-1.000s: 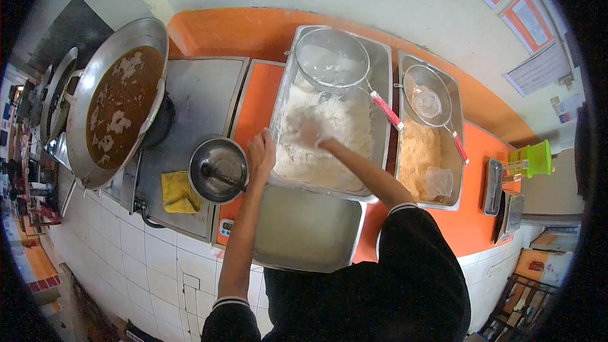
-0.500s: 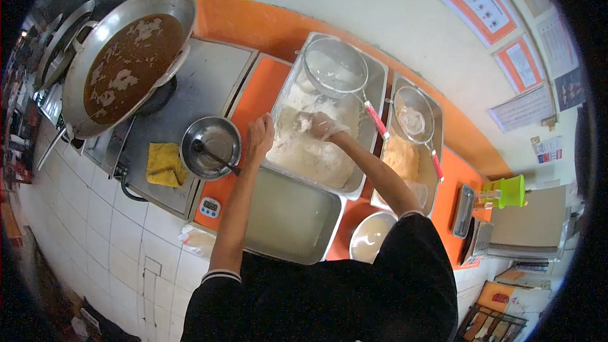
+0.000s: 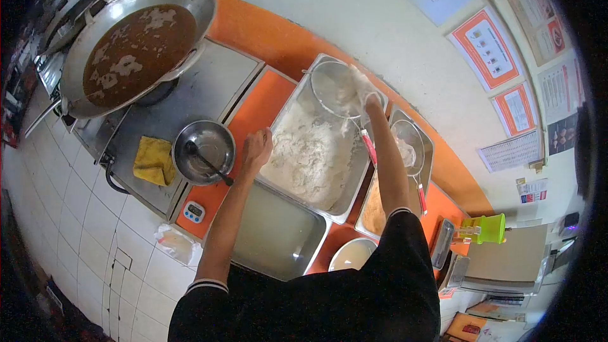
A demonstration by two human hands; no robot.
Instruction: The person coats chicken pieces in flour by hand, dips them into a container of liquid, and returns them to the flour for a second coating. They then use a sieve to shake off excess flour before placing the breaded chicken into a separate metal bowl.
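My left hand (image 3: 256, 147) is closed on the left rim of the deep metal tray (image 3: 339, 213). White flour (image 3: 307, 158) lies heaped and loose inside that tray. At the tray's far end, my gloved right hand (image 3: 369, 92) is over the right edge of a round wire strainer (image 3: 334, 88). The strainer lies across the tray and has a red handle. Motion smears my right fingers, so their grip does not show. Closer to my body is a second metal tray (image 3: 325, 231) with cloudy liquid.
A wok (image 3: 206, 6) of brown oil stands at upper left. Near it are a steel bowl (image 3: 221, 136) with a dark spoon, a yellow cloth (image 3: 154, 161) and a timer (image 3: 194, 211). On the right are an orange-crumb tray (image 3: 375, 212), another strainer (image 3: 408, 142) and a bowl (image 3: 351, 255).
My right hand has risen out of the flour and moved away to the strainer's right edge. My left hand keeps its place on the tray rim. The whole view has shifted slightly.
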